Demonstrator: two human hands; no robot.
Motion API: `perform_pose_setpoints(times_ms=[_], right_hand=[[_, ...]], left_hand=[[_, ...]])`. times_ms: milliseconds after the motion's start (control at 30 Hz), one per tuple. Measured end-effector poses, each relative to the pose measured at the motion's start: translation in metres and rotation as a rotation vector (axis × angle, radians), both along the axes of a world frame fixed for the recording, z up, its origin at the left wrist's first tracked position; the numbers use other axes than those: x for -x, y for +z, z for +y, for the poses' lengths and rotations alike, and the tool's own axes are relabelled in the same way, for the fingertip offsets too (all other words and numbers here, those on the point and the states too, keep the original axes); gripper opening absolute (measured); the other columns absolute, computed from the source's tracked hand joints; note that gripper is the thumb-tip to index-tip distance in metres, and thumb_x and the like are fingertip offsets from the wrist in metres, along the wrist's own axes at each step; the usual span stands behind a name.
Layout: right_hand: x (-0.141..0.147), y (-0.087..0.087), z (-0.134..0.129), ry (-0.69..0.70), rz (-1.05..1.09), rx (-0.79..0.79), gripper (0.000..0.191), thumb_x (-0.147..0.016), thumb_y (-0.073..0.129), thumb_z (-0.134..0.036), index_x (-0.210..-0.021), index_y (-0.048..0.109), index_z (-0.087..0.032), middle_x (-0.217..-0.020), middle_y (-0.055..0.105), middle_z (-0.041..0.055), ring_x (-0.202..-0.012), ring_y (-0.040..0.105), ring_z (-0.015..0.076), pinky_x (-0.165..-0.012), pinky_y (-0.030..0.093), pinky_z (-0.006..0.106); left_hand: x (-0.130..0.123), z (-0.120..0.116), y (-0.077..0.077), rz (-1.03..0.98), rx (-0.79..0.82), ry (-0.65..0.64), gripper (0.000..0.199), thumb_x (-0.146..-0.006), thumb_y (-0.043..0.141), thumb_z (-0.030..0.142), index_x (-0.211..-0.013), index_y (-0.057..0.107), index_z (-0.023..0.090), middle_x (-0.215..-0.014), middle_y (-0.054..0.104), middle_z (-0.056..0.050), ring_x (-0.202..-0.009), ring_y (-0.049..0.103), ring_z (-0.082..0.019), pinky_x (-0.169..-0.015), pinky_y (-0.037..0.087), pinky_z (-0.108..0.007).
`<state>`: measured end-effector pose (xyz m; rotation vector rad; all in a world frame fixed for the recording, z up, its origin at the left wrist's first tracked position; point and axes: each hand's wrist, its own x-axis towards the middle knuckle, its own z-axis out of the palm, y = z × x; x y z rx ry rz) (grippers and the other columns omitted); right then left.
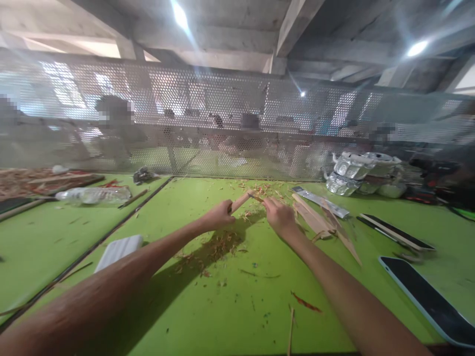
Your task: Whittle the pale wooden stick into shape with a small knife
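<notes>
My left hand [221, 215] is closed round a pale wooden stick [242, 200], which points up and to the right. My right hand [279, 216] grips a small knife [257, 198], mostly covered by the fingers. The knife's tip meets the far end of the stick. Beneath and between both hands, wood shavings [222, 244] lie scattered on the green table [208, 316]. Close to the right of my right hand are flat pieces of pale wood [313, 217] and a clear plastic packet [326, 201].
A phone [426, 301] and a dark flat strip [401, 231] lie at the right. Foil-wrapped bundles [356, 173] stand behind them. At the left are a white block [118, 251] and a plastic bottle [94, 195]. A perforated metal screen [230, 123] borders the far edge, with people beyond.
</notes>
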<state>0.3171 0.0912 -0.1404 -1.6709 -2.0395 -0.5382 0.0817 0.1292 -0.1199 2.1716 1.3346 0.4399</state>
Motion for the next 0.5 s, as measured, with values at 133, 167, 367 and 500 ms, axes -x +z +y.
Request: perform_pose_setpoints(times_ms=[133,167,367,500], right_hand=[[0.0001,0.0001,-0.0004,-0.028,-0.021,0.019,0.042,-0.108,0.033,-0.022,-0.108,0.074,-0.011,-0.091,0.074,0.011,-0.059,0.058,0.0147,-0.049,0.024,0.025],[0.0004,0.0002,-0.0004,-0.034,-0.025,0.023,0.042,-0.108,0.033,-0.022,-0.108,0.074,-0.011,-0.091,0.074,0.011,-0.059,0.058,0.0149,-0.049,0.023,0.025],[0.0065,-0.0001,0.0007,-0.05,-0.026,0.065,0.042,-0.107,0.032,-0.021,-0.111,0.073,-0.011,-0.092,0.074,0.0117,-0.057,0.057,0.0142,-0.05,0.027,0.025],[-0.003,0.0008,0.0023,-0.102,0.016,0.103,0.041,-0.106,0.034,-0.019,-0.107,0.075,-0.013,-0.082,0.073,0.01,-0.053,0.055,0.0146,-0.051,0.033,0.026]], left_hand=[[0.002,0.0011,0.0022,0.023,0.018,-0.013,0.015,-0.079,0.06,0.017,-0.087,0.048,0.019,-0.078,0.052,-0.001,-0.061,0.048,-0.013,-0.051,0.034,-0.026],[0.0027,0.0019,0.003,0.03,0.019,-0.017,0.015,-0.078,0.06,0.017,-0.087,0.048,0.019,-0.078,0.052,-0.001,-0.061,0.049,-0.013,-0.051,0.034,-0.026],[0.004,0.0094,0.0018,0.067,-0.002,-0.037,0.017,-0.075,0.06,0.019,-0.086,0.047,0.019,-0.077,0.052,-0.001,-0.063,0.05,-0.015,-0.054,0.035,-0.028],[0.0074,0.0077,0.001,0.096,-0.03,-0.077,0.018,-0.074,0.061,0.018,-0.084,0.047,0.02,-0.077,0.051,0.0,-0.065,0.05,-0.016,-0.055,0.035,-0.028]])
